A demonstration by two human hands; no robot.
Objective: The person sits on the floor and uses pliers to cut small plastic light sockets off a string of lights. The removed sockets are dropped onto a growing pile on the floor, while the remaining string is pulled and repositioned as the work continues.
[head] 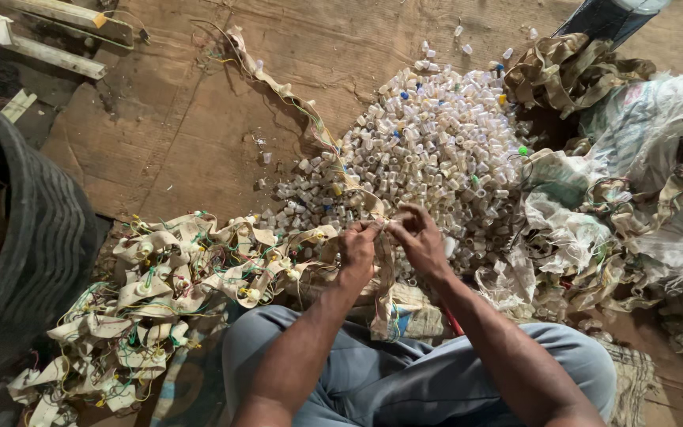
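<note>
Cardboard floor (199, 142); both hands (389, 241) pinch a wired strip (381, 269).

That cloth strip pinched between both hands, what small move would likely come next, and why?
Probably a short pull apart. The left hand and right hand pinch the cloth strip at one spot, fingertips nearly touching. A pile of small pale caps lies just beyond, and a wired strip heap sits to the left, so a piece likely comes off here.
</note>
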